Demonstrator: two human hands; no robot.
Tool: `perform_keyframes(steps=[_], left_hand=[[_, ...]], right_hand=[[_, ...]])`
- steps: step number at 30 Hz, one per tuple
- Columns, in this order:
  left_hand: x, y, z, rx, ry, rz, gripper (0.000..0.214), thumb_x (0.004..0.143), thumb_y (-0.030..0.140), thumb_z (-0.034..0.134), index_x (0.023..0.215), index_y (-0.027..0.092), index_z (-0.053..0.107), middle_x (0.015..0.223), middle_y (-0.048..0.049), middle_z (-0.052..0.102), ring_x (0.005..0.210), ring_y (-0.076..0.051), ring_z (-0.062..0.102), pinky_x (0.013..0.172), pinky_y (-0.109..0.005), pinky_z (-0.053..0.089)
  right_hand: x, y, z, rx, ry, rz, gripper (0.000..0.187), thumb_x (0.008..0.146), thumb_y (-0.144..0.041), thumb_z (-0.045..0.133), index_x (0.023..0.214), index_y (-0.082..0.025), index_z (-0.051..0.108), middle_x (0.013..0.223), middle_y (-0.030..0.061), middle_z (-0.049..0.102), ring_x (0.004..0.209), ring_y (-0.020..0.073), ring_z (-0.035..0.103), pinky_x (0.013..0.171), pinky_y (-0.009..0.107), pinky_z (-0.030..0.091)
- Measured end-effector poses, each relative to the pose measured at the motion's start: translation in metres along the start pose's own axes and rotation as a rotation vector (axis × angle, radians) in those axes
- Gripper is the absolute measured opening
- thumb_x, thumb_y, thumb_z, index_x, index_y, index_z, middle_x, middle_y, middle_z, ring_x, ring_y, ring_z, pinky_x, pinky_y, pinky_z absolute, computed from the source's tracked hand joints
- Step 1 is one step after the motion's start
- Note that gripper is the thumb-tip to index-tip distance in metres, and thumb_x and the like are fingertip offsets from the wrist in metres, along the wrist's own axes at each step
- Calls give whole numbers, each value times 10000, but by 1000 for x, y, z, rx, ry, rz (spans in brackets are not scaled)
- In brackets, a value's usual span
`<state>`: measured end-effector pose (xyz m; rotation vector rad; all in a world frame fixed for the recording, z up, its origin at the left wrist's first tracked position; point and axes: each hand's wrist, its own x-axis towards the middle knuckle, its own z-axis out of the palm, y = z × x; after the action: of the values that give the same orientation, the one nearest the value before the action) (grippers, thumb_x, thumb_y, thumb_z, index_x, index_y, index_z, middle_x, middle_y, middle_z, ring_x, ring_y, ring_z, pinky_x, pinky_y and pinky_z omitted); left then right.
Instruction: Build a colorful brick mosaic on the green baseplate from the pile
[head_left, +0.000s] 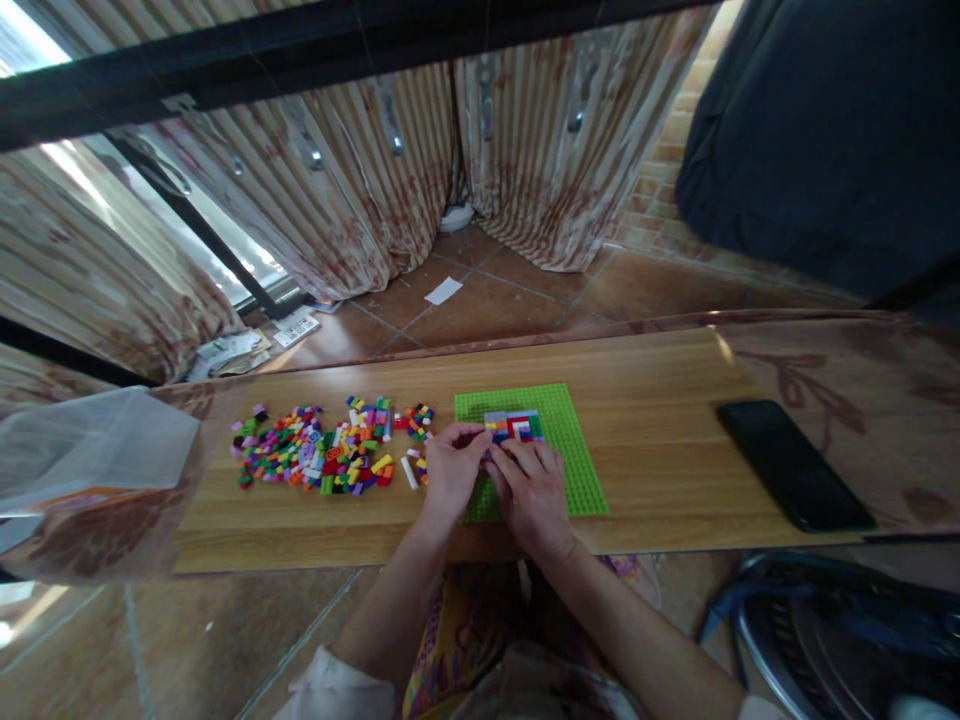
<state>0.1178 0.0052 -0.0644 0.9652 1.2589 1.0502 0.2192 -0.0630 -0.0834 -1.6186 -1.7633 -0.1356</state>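
A green studded baseplate (577, 470) lies on the wooden board, with a low build of coloured toy bricks (517, 422) near its middle. Over the near left part of this build, my left hand (454, 465) has its thumb and fingers pinched together. My right hand (534, 485) rests on the plate beside it, fingers bent and pressed down at the build's near edge, fingertips close to the left ones. Whatever lies between the fingertips is too small and covered to make out. Loose toy bricks (360, 445) in many colours spread to the left of my left hand.
The wooden board (660, 400) lies across a patterned cloth (825, 370). At its right end is a black phone (793, 465); past its left end stands a clear plastic bin (112, 445). Curtains (337, 190) hang behind, and a dark-seated chair (847, 630) is at lower right.
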Motion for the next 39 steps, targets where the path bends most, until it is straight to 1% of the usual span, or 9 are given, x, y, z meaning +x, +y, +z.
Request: perform_keyframes(steps=[9,12,16,23,28,34,39], left_hand=[[-2,3,4,11,32,-9,213,609,283,759,761,146,698,696,-14,689,597,-115,594,575,-239,482],[-1,4,4,15,32,-14,203,611,276,751,758,147,695,689,-12,685,574,-106,582,558,-231,481],[-1,4,4,31,32,-11,199,602,263,744,752,143,692,666,0,672,535,-87,553,525,-213,468],[0,5,5,9,31,-43,190,577,242,736,727,135,687,607,13,653,484,-80,532,488,-210,452],[0,10,6,13,28,-65,154,570,228,728,683,136,677,551,22,632,444,-71,512,465,-202,437],[6,19,5,57,22,-181,152,545,204,747,646,124,666,499,9,605,441,-83,531,461,-202,425],[8,22,6,69,31,-210,165,524,193,767,617,122,650,469,11,578,425,-82,514,445,-202,414]], right_hand=[[-2,2,0,30,25,14,219,936,-267,539,1102,-214,673,1096,70,683,1011,221,525,844,365,382],[-3,3,0,36,38,2,219,939,-277,540,1105,-221,672,1077,60,688,986,212,528,846,358,375],[-3,4,2,46,60,-11,191,935,-271,550,1057,-234,692,1036,46,695,950,200,532,843,353,368],[-3,6,4,54,82,-32,168,924,-266,567,1022,-227,698,1014,37,698,929,197,530,829,348,369],[-2,5,2,60,58,-31,165,930,-267,556,1010,-226,695,1022,35,693,934,198,528,831,348,363],[0,3,-2,46,9,-31,177,943,-267,527,983,-210,689,1011,48,684,930,201,515,810,348,347],[3,1,-3,31,-19,-17,188,950,-259,510,984,-210,689,1007,59,676,933,203,512,788,345,336]])
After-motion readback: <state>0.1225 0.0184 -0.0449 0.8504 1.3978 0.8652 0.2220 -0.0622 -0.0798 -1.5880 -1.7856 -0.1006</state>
